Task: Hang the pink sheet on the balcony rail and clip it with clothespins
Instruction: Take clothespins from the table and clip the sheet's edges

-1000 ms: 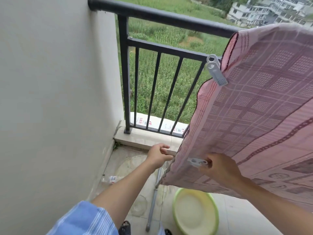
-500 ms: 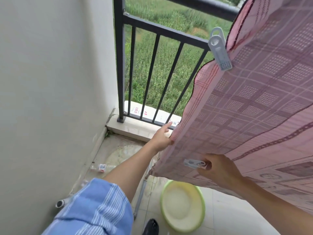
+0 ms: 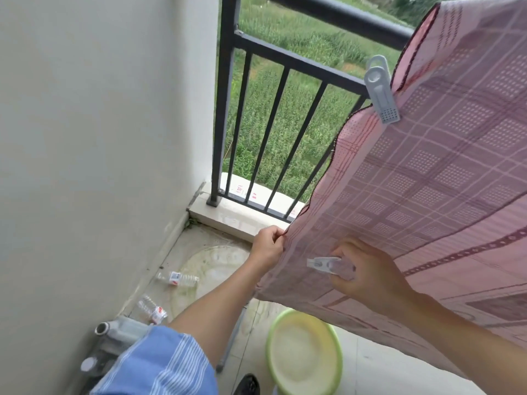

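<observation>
The pink checked sheet (image 3: 433, 181) hangs over the dark balcony rail (image 3: 336, 12) on the right and spreads toward me. A grey clothespin (image 3: 380, 91) grips its left edge near the rail's lower bar. My left hand (image 3: 268, 246) pinches the sheet's left edge low down, close to the balcony sill. My right hand (image 3: 368, 269) holds a second, pale clothespin (image 3: 325, 265) against the sheet just right of the left hand, its jaws pointing left.
A white wall (image 3: 99, 138) closes the left side. On the tiled floor lie two empty plastic bottles (image 3: 178, 279), a grey pipe fitting (image 3: 114, 332) and a yellow-green basin (image 3: 305, 352). A dark shoe tip (image 3: 248, 384) shows at the bottom.
My left hand rose from the sill, opened against the sheet, and now pinches its edge. My right hand with the clothespin stayed about where it was. My view tilted down and left.
</observation>
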A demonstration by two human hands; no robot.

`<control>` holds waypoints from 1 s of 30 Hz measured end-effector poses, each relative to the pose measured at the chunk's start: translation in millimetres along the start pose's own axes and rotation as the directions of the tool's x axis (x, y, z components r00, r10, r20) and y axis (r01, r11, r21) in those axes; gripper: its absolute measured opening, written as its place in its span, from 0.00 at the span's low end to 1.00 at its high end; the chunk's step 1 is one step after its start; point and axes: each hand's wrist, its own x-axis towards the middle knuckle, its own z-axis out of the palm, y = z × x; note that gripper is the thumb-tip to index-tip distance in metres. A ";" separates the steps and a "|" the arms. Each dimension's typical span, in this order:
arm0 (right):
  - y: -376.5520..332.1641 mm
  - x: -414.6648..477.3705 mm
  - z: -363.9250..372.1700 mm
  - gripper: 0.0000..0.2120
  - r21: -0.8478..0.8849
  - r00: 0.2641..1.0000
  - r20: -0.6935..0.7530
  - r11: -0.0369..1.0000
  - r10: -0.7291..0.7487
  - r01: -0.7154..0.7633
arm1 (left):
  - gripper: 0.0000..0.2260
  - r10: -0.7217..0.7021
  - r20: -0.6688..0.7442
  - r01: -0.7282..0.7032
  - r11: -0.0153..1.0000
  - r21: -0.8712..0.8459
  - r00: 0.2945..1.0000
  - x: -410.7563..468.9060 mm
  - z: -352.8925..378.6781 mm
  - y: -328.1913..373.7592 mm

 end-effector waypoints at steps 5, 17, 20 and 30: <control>-29.7 20.9 -18.2 0.13 0.018 0.996 0.020 0.996 -0.090 0.089 | 0.07 -0.024 0.009 0.024 1.000 -0.006 1.000 -4.2 11.4 -2.4; -64.3 115.0 10.1 0.15 -0.308 0.902 0.179 0.849 -0.392 0.430 | 0.20 0.049 -0.117 -0.044 0.998 0.046 0.992 -5.6 12.3 -32.9; -62.7 127.7 12.3 0.14 -0.342 0.933 0.285 0.886 -0.218 0.312 | 0.21 0.050 -0.120 -0.042 0.996 0.075 0.991 -3.6 11.9 -32.8; -53.1 146.1 27.9 0.09 -0.635 0.935 0.347 0.715 -0.075 0.293 | 0.21 0.001 -0.139 -0.016 0.994 -0.108 0.990 3.4 12.3 -41.8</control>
